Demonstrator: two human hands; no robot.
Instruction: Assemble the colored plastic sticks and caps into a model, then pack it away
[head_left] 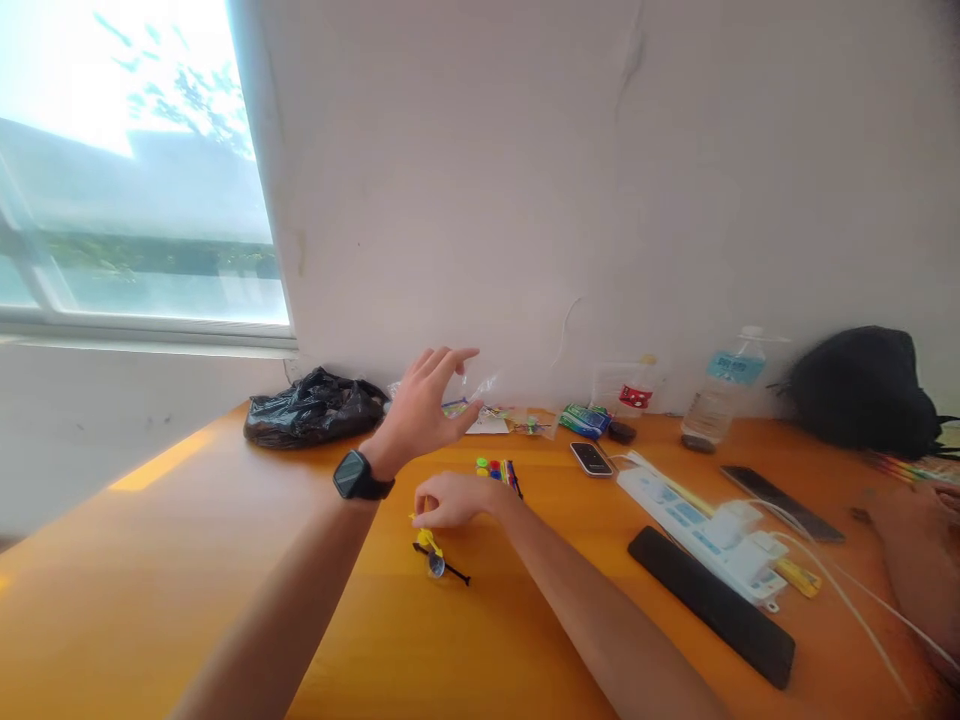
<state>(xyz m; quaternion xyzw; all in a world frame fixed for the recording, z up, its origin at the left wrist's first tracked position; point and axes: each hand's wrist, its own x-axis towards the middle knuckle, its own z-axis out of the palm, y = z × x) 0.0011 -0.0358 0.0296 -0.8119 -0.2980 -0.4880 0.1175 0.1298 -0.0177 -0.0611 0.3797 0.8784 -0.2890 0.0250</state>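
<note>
Left hand [427,405] is up off the table [187,560], fingers spread wide and holding nothing, a smartwatch [358,476] on its wrist. It hangs just short of the clear plastic bags [480,395] lying against the wall. Right hand [454,500] is down on the table with fingers curled, tips pinched on the yellow end of a small yellow-and-black stick piece [435,560]. I judge the pinch pins it flat so it can't skid. The rest of the piece sticks out toward me, with a clear round disc on it, right below the hand. A loose cluster of coloured bits [496,468] sits just beyond the right hand, within easy reach, which looks deliberate. On containers, the clear bags show small coloured parts inside, though I can't count them. The black plastic bag [315,408] is crumpled at the wall, contents hidden. The water bottle [720,395] stands upright at the back and I can't read its level. A small red-label bottle [636,392] is near it, beside a green packet [585,418]. I read the back edge as a parking spot, leaving the middle for handling. A phone [591,458], a power strip [697,525] with plugs in it and a dark flat slab [712,605] lie to the right. Another person's hand [911,510] rests at the far right edge, well apart from mine.
</note>
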